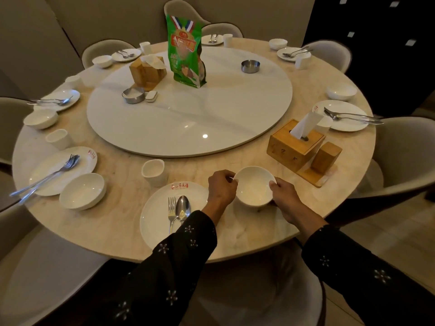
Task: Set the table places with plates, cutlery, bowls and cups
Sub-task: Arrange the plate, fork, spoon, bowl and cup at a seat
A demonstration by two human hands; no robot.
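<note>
Both my hands hold a white bowl [255, 187] at the near edge of the round table [122, 222]. My left hand [221, 188] pinches its left rim and my right hand [286, 200] grips its right side. The bowl sits just right of a white plate [155, 222] that carries a fork [171, 211] and a spoon [183, 208]. A white cup [154, 171] stands behind that plate. My left sleeve covers the plate's near right part.
Several other places around the table hold plates, cutlery, bowls and cups. A wooden tissue box [295, 147] with a small holder stands right of the bowl. The lazy Susan [188, 118] carries a green bag [186, 50], two metal ashtrays and another tissue box. Chairs ring the table.
</note>
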